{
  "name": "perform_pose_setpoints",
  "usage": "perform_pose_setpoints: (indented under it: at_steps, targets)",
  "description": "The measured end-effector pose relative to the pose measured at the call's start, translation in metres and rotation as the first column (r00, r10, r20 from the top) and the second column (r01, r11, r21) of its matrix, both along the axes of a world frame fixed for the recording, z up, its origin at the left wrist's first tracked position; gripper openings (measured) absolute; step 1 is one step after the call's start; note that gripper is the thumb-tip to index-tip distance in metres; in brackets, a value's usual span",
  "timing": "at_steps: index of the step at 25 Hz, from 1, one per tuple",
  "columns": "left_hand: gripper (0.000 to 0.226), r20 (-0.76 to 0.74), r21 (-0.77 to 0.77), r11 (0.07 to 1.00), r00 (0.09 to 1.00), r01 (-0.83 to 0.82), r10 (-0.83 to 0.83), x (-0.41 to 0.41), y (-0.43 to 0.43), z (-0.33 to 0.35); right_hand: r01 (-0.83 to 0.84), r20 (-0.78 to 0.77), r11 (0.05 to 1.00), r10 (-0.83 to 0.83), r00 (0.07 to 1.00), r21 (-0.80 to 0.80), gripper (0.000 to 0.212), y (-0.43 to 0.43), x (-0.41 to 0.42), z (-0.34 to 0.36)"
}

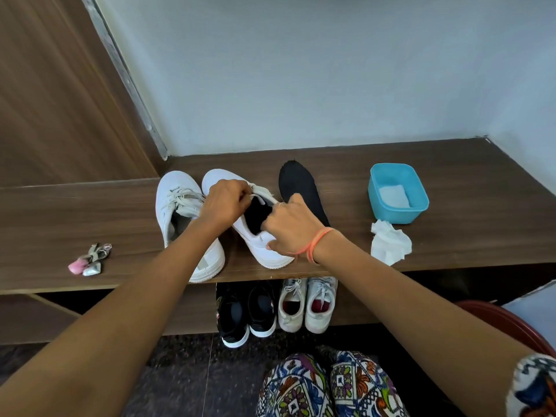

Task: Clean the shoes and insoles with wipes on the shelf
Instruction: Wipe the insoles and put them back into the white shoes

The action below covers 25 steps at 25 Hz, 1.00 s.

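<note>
Two white sneakers stand on the brown shelf (451,230). The left sneaker (180,224) lies untouched. My left hand (224,203) pinches the tongue of the right sneaker (264,248) and holds it up. My right hand (288,227) has its fingers inside that shoe's opening, gripping a black insole (257,215) there, with the thumb on the shoe's side. A second black insole (296,182) lies flat on the shelf to the right of the shoe. A crumpled white wipe (389,243) sits further right.
A blue tub (397,192) with folded wipes stands at the right of the shelf. A pink and silver key bunch (90,260) lies at the left. Two pairs of shoes, black (246,314) and white (307,305), sit on the floor under the shelf. A red chair edge (511,320) is at the right.
</note>
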<state>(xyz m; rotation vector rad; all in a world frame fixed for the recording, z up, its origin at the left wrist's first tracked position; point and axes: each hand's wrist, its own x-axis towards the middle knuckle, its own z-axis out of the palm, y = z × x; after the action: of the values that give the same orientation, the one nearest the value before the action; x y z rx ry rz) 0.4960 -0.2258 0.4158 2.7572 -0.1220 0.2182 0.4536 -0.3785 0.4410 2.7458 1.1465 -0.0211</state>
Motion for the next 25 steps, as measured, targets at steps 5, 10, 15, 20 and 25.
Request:
perform_pose_setpoints:
  at_steps: [5,10,15,20,25]
  targets:
    - [0.020,-0.009,-0.007,0.999,0.999,0.046,-0.046,-0.002,-0.007,-0.002,0.018,-0.381,0.984,-0.086,0.921,-0.180,0.027,0.026,0.008,0.005]
    - [0.019,-0.033,-0.026,0.998,0.998,0.056,-0.057,-0.002,-0.007,-0.002,0.046,-0.283,0.988,-0.087,0.955,-0.150,0.026,0.025,0.004,-0.001]
    - [0.018,-0.017,-0.001,0.998,0.998,0.064,-0.064,-0.004,-0.009,-0.003,0.048,-0.131,0.958,-0.088,0.987,-0.281,0.049,0.026,0.004,0.001]
    - [0.015,0.021,-0.001,0.999,0.999,0.041,-0.041,-0.009,-0.007,-0.011,0.064,-0.477,0.961,-0.190,0.858,-0.268,0.060,0.033,0.013,0.007]
    - [0.013,0.030,0.009,0.988,0.988,0.152,-0.152,-0.018,-0.011,-0.016,0.190,-0.631,0.979,-0.193,0.752,-0.074,0.034,0.028,0.003,-0.009]
